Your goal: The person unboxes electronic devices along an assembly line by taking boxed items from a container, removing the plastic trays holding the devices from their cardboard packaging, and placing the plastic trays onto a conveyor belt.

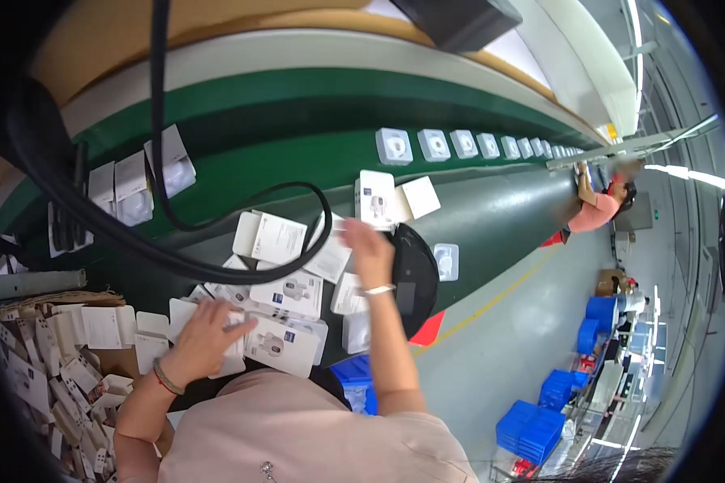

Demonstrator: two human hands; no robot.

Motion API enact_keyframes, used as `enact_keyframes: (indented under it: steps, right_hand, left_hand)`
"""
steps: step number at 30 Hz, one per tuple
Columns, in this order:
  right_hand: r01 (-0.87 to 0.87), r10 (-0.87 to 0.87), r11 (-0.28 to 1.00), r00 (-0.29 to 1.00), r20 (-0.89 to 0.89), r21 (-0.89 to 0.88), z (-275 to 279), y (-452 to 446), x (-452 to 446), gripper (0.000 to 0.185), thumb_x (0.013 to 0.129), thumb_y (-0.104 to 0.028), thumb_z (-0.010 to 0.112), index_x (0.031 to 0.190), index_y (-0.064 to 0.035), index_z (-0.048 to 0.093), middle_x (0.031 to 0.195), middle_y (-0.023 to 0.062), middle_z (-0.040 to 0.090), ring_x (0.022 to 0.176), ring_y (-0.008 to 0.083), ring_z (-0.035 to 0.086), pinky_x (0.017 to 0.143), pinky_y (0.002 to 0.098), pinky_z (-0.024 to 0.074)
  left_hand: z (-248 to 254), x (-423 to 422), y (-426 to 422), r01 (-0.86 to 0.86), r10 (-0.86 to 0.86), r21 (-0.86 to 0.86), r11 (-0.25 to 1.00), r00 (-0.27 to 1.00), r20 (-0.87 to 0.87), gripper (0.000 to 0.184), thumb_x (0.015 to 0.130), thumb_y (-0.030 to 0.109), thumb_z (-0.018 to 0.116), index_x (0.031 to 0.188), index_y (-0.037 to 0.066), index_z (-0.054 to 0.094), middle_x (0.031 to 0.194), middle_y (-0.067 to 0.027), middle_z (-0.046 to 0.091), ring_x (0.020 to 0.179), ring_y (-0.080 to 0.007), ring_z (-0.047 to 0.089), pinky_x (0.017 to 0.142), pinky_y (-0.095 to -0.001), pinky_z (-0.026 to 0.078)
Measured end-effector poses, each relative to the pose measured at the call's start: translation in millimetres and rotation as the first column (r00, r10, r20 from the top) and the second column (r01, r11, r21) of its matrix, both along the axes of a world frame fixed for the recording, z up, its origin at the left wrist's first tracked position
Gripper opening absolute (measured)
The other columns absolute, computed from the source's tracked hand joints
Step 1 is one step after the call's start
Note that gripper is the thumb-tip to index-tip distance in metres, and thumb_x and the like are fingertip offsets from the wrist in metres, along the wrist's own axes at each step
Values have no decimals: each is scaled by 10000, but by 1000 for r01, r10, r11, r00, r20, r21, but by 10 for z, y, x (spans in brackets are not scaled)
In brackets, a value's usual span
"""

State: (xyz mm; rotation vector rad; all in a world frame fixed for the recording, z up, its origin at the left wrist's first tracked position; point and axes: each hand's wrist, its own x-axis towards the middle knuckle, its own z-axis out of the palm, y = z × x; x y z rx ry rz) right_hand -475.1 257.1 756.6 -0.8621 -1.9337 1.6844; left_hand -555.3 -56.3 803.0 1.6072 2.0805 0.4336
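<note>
My left hand (205, 334) rests over the near pile with its fingers spread, touching white printed boxes. Beside its fingertips lies a white box (280, 344) with a camera picture, and another such box (288, 293) is just beyond. My right hand (368, 251) is raised over the bench, smeared by motion, so its grip does not show clearly. Near its fingers are a white box with an open flap (376, 197) and a tilted white box (329, 256). Under my right forearm lies a black round-edged object (415, 282).
A green conveyor belt (298, 153) carries a row of clear plastic trays (394, 146). Black cables (177, 270) loop across the left side. A carton (105, 299) full of white boxes stands at left. A person (596, 205) works farther along; blue bins (532, 431) stand on the floor.
</note>
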Motion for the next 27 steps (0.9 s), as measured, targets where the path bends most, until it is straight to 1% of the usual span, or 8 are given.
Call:
enact_keyframes:
  steps: [4, 12, 14, 16, 20, 22, 24, 27]
  right_hand:
    - [275, -286, 957, 945, 160, 88, 325, 405, 1212, 205, 881, -133, 633, 1018, 19, 632, 862, 81, 659, 737, 117, 601, 684, 249, 495]
    - [-202, -254, 723, 812, 526, 660, -384, -868, 1954, 814, 643, -291, 805, 1316, -35, 427, 1274, 267, 435, 1148, 416, 446, 997, 468, 354]
    - [-178, -284, 739, 792, 540, 650, -571, -952, 1992, 894, 616, -311, 812, 1359, -55, 385, 1313, 286, 385, 1195, 457, 388, 1047, 493, 292]
    - [-107, -335, 733, 802, 494, 672, -690, -905, 1991, 843, 658, -279, 780, 1371, -63, 384, 1317, 300, 372, 1182, 457, 406, 1035, 487, 311]
    - [5, -220, 897, 873, 436, 442, -500, -650, 2081, 716, 756, -255, 689, 1354, 9, 398, 1288, 245, 451, 1171, 370, 467, 1012, 426, 363]
    - [139, -113, 986, 964, 243, -93, 76, -622, 1754, 620, 834, -344, 601, 1298, 39, 450, 1208, 170, 553, 1053, 287, 572, 912, 383, 428]
    - [6, 13, 878, 999, 36, -479, 274, -584, 1451, 640, 855, -367, 575, 1302, 68, 431, 1207, 142, 559, 1108, 228, 535, 956, 334, 402]
    - [-211, 199, 802, 976, -83, -558, 77, -558, 1011, 613, 836, -330, 581, 1297, 51, 446, 1202, 133, 557, 1101, 249, 540, 983, 350, 380]
  left_hand:
    - [222, -173, -43, -308, 310, 73, 949, 950, -24, 705, 525, 93, 778, 1195, 94, 557, 1160, -181, 433, 1095, -379, 456, 951, -456, 388]
    - [-99, -491, -164, -810, 700, 316, 494, 586, 409, 526, 608, 94, 789, 1067, 48, 536, 1071, -90, 477, 945, -197, 533, 810, -315, 471]
    - [-242, -561, -193, -933, 534, 0, 361, 207, 820, 350, 713, 77, 752, 1002, 60, 554, 927, -24, 527, 810, -115, 562, 676, -251, 505]
    - [-200, -544, -122, -925, 539, -129, 358, 92, 837, 244, 764, 78, 728, 928, 68, 548, 853, 0, 555, 713, -84, 586, 552, -221, 539]
    - [-332, -567, -127, -932, 455, -248, 265, -106, 884, 251, 819, 120, 695, 974, 47, 512, 876, -61, 605, 700, -130, 614, 546, -272, 551]
    - [-367, -606, -126, -929, 415, -219, 299, -80, 906, 290, 855, 150, 659, 1090, 42, 528, 847, -60, 596, 690, -135, 609, 544, -276, 543]
    - [-364, -620, -63, -921, 333, -254, 295, -150, 931, 349, 872, 176, 631, 1176, 54, 511, 828, -58, 588, 666, -135, 601, 533, -274, 536]
    - [-374, -661, -26, -885, 223, -319, 340, -254, 941, 447, 899, 220, 583, 1307, 82, 468, 787, -53, 567, 616, -135, 582, 518, -278, 530]
